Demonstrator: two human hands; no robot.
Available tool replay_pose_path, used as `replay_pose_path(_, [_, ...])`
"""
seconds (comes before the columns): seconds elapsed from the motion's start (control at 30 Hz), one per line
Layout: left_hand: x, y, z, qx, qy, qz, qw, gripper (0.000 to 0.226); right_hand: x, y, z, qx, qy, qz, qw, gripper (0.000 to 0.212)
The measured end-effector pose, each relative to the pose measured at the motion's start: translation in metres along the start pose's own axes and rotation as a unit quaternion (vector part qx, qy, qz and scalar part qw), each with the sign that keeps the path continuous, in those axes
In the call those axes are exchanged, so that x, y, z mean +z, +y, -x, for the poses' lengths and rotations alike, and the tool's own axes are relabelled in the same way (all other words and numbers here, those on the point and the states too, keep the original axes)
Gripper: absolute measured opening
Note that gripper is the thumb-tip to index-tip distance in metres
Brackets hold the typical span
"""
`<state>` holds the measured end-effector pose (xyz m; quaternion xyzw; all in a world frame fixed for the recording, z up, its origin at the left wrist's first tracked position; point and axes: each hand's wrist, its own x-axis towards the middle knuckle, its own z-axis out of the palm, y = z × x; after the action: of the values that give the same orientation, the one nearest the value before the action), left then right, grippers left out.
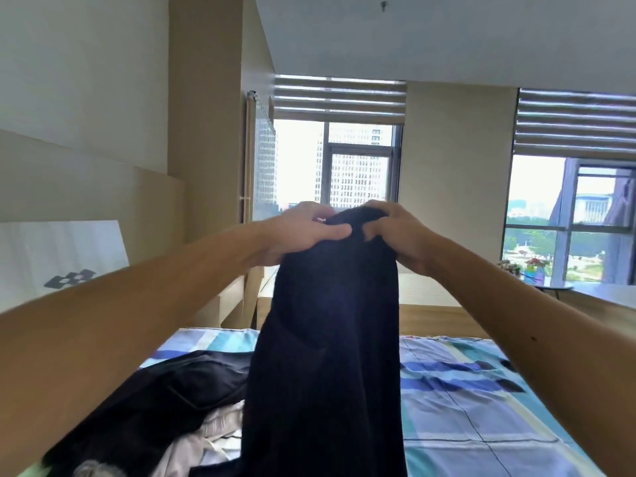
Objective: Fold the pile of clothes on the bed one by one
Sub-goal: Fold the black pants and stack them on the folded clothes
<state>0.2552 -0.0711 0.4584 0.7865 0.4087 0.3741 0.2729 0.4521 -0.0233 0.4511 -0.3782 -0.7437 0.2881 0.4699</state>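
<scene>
A dark navy garment (327,356) hangs in the air in front of me, long and limp, with its lower end reaching down past the frame's bottom. My left hand (303,232) and my right hand (395,232) both grip its top edge, close together, at about chest height above the bed. Below and to the left lies the pile of clothes (165,401): a black garment on top and a pale beige one (210,442) under it. The hanging garment hides the middle of the bed.
The bed (481,401) has a blue, teal and white checked sheet, bare on the right side. A white pillow (51,256) leans at the left wall. Two windows with blinds are beyond; a small round table (550,287) with flowers stands at the right.
</scene>
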Motion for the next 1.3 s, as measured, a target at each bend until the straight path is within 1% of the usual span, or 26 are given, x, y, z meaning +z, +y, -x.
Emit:
replay_pose_path(0.03, [-0.003, -0.001, 0.000, -0.004, 0.011, 0.010, 1.000, 0.019, -0.001, 0.002, 0.002, 0.000, -0.003, 0.034, 0.999, 0.036])
replay_pose_path(0.1, [-0.009, -0.002, -0.002, -0.005, 0.057, -0.044, 0.997, 0.009, -0.003, 0.008, 0.006, -0.006, -0.018, 0.118, 0.993, 0.036])
replay_pose_path(0.2, [-0.021, -0.011, -0.006, -0.007, 0.128, -0.126, 0.984, 0.012, -0.005, 0.022, 0.009, -0.020, -0.039, 0.205, 0.978, 0.035])
replay_pose_path(0.27, [-0.030, -0.019, -0.007, -0.010, 0.148, -0.150, 0.977, 0.012, -0.009, 0.034, 0.009, -0.017, -0.034, 0.248, 0.968, 0.039])
replay_pose_path(0.33, [-0.040, -0.028, -0.006, -0.019, 0.150, -0.180, 0.972, 0.018, -0.015, 0.044, 0.008, -0.012, -0.031, 0.275, 0.961, 0.039])
replay_pose_path(0.4, [-0.051, -0.036, -0.004, -0.029, 0.147, -0.219, 0.964, 0.024, -0.021, 0.052, 0.008, 0.007, -0.047, 0.291, 0.955, 0.031])
replay_pose_path(0.5, [-0.070, -0.049, 0.003, -0.064, 0.149, -0.257, 0.953, 0.024, -0.032, 0.057, 0.010, 0.047, -0.077, 0.314, 0.945, 0.026])
replay_pose_path(0.57, [-0.078, -0.056, 0.008, -0.094, 0.141, -0.263, 0.950, 0.022, -0.042, 0.058, 0.012, 0.074, -0.077, 0.309, 0.945, 0.022])
replay_pose_path(0.67, [-0.082, -0.065, 0.013, -0.134, 0.111, -0.263, 0.949, 0.020, -0.053, 0.055, 0.014, 0.115, -0.066, 0.267, 0.954, 0.013])
replay_pose_path(0.73, [-0.080, -0.069, 0.014, -0.157, 0.085, -0.250, 0.952, 0.017, -0.057, 0.050, 0.018, 0.131, -0.078, 0.214, 0.965, 0.014])
replay_pose_path(0.8, [-0.079, -0.073, 0.014, -0.172, 0.063, -0.211, 0.960, 0.016, -0.061, 0.048, 0.021, 0.140, -0.102, 0.149, 0.974, 0.016])
replay_pose_path(0.93, [-0.076, -0.081, 0.024, -0.181, 0.026, -0.039, 0.982, 0.024, -0.068, 0.053, 0.036, 0.125, -0.157, 0.033, 0.979, 0.023])
replay_pose_path(1.0, [-0.074, -0.085, 0.029, -0.183, 0.009, 0.053, 0.982, 0.026, -0.068, 0.055, 0.044, 0.124, -0.185, -0.032, 0.974, 0.030])
replay_pose_path(1.07, [-0.066, -0.089, 0.031, -0.188, -0.004, 0.106, 0.977, 0.025, -0.066, 0.054, 0.050, 0.147, -0.234, -0.077, 0.958, 0.032])
replay_pose_path(1.1, [-0.059, -0.091, 0.031, -0.193, -0.005, 0.122, 0.974, 0.025, -0.062, 0.053, 0.052, 0.164, -0.263, -0.065, 0.949, 0.032])
replay_pose_path(1.17, [-0.044, -0.090, 0.028, -0.202, 0.004, 0.141, 0.969, 0.025, -0.053, 0.053, 0.053, 0.213, -0.305, 0.031, 0.928, 0.036])
replay_pose_path(1.2, [-0.036, -0.089, 0.025, -0.199, 0.007, 0.140, 0.970, 0.025, -0.048, 0.053, 0.053, 0.238, -0.302, 0.095, 0.918, 0.042])
replay_pose_path(1.23, [-0.029, -0.089, 0.022, -0.189, 0.007, 0.136, 0.972, 0.024, -0.041, 0.052, 0.054, 0.257, -0.283, 0.147, 0.912, 0.050])
replay_pose_path(1.27, [-0.024, -0.089, 0.018, -0.176, 0.005, 0.129, 0.976, 0.024, -0.036, 0.055, 0.053, 0.266, -0.259, 0.181, 0.911, 0.052])
replay_pose_path(1.3, [-0.020, -0.089, 0.015, -0.159, -0.002, 0.111, 0.981, 0.023, -0.031, 0.057, 0.054, 0.267, -0.231, 0.192, 0.916, 0.047])
